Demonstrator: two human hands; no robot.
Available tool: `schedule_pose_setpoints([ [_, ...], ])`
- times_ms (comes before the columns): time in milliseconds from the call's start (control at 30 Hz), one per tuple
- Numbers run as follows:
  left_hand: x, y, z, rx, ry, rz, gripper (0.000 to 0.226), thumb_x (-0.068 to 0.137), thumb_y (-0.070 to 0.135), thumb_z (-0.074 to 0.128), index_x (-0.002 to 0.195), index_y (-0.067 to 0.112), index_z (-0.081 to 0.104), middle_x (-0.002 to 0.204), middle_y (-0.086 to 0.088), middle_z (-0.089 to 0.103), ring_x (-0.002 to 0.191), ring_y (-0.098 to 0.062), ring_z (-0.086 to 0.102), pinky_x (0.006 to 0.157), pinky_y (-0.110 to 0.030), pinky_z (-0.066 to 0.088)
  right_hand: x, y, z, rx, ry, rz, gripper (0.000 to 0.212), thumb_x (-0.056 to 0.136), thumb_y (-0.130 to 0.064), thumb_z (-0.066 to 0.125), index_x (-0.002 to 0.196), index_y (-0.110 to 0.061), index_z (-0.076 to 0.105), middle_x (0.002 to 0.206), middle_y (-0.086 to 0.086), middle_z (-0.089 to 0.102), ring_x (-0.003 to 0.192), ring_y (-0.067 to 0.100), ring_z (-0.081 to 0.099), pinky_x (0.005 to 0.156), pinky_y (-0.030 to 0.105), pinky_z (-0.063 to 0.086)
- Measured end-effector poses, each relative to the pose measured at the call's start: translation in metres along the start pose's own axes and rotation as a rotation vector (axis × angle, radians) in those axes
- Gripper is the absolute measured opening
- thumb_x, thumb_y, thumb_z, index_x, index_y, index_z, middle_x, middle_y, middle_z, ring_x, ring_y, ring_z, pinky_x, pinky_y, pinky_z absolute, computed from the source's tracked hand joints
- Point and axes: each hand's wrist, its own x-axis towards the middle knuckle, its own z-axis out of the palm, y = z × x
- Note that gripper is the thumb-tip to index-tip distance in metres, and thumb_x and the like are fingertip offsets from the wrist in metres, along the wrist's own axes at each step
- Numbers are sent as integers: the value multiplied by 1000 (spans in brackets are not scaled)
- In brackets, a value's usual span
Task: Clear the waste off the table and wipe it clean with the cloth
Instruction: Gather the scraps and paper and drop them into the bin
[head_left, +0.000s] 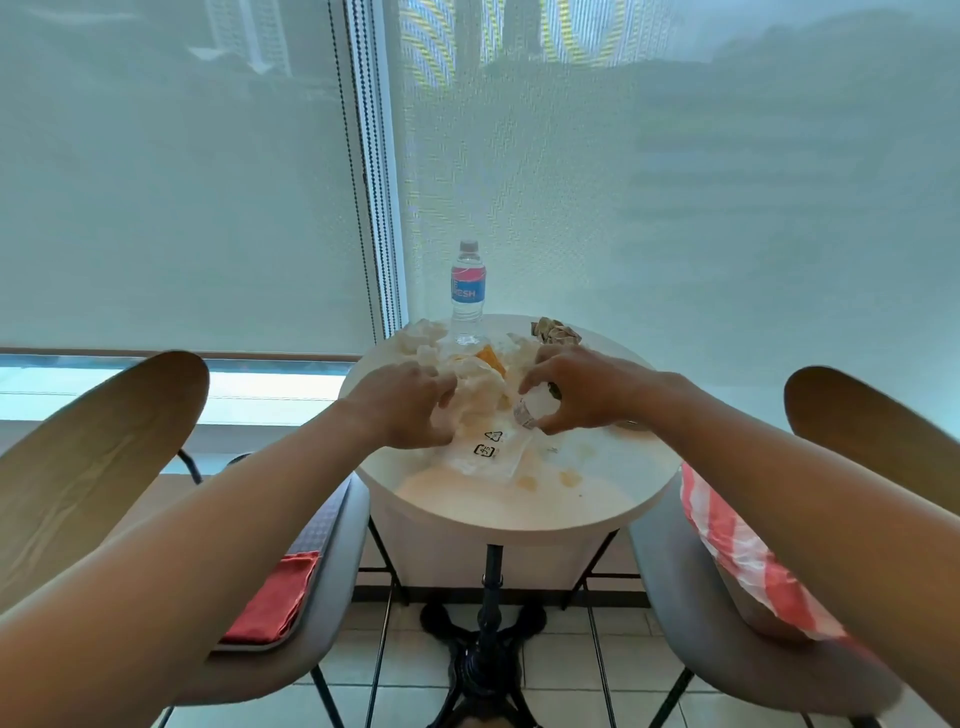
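Note:
On the small round white table (519, 512) lies a heap of waste: crumpled white tissues (475, 387), an orange scrap (491, 358), a clear plastic wrapper (491, 449) with printed recycling marks, and brown crumpled paper (553, 332) at the far right. My left hand (402, 408) presses on the tissues and the wrapper's left edge with curled fingers. My right hand (582, 389) pinches a small crumpled white wrapper (532, 410) between thumb and fingers. A folded red cloth (272, 603) rests on the left chair's seat.
A water bottle (467, 291) stands upright at the table's far edge. Orange smears (550, 478) mark the near tabletop. Grey chairs with wooden backs flank the table; the right chair (691, 613) holds a red-and-white striped bag (753, 561). Window blinds hang right behind.

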Motion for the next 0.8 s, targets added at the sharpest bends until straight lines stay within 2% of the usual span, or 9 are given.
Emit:
schedule_pose_setpoints([
  [133, 2, 1, 7, -49, -35, -23, 33, 80, 52, 62, 101, 29, 51, 97, 4, 65, 87, -22, 62, 73, -37, 55, 3, -3, -2, 10, -53, 20, 52, 76, -44, 83, 123, -33, 64, 118, -3, 58, 107, 18, 54, 93, 40, 50],
  [300, 5, 0, 5, -128, -56, -22, 38, 85, 37, 64, 119, 24, 56, 102, 1, 67, 94, -22, 63, 78, -36, 53, 9, -10, -1, 107, -30, 29, 53, 70, -38, 88, 118, -35, 64, 114, -10, 62, 104, 15, 56, 93, 38, 50],
  [333, 5, 0, 3, -134, -47, -4, 36, 85, 36, 64, 118, 21, 59, 103, -1, 67, 94, -22, 63, 78, -36, 53, 10, -11, 1, 131, -22, 34, 55, 69, -38, 88, 119, -33, 65, 113, -11, 62, 103, 14, 57, 92, 37, 49],
  [400, 5, 0, -1, -142, -27, 34, 20, 88, 31, 60, 100, 16, 65, 97, -3, 64, 89, -23, 62, 77, -36, 52, 12, -13, 4, 191, -11, 45, 56, 69, -38, 89, 120, -29, 66, 109, -12, 63, 98, 11, 56, 86, 31, 47],
  [433, 4, -1, -3, -152, -21, 46, 15, 90, 29, 57, 86, 16, 63, 91, -3, 60, 84, -22, 60, 76, -35, 51, 13, -13, 6, 211, -12, 48, 56, 70, -39, 88, 120, -27, 66, 105, -12, 62, 95, 10, 55, 82, 29, 44],
  [500, 5, -2, -5, -196, 9, 58, 23, 94, 25, 52, 72, 18, 51, 84, -2, 53, 77, -22, 55, 74, -35, 49, 14, -12, 9, 225, 0, 39, 51, 73, -42, 87, 115, -20, 68, 95, -14, 61, 86, 9, 54, 73, 26, 39],
  [567, 5, -4, -10, -220, 57, 76, 23, 95, 24, 48, 73, 19, 46, 83, -2, 50, 75, -22, 51, 73, -36, 47, 13, -12, 9, 262, 28, 30, 40, 75, -43, 85, 100, -17, 68, 81, -12, 58, 73, 7, 51, 63, 25, 35],
  [667, 6, -8, -17, -217, 144, 120, 27, 94, 30, 37, 78, 14, 52, 85, -7, 50, 75, -19, 45, 73, -33, 41, 12, -11, 5, 299, 69, 14, 29, 78, -49, 81, 82, -28, 63, 74, -10, 58, 64, 4, 50, 59, 25, 37],
  [800, 9, -9, -35, -279, 223, 107, 31, 94, 31, 32, 82, 10, 51, 81, -6, 51, 71, -26, 51, 66, -36, 42, 12, -11, 0, 297, 131, -8, 37, 80, -56, 75, 94, -23, 66, 82, -8, 64, 72, 9, 59, 66, 31, 47],
])
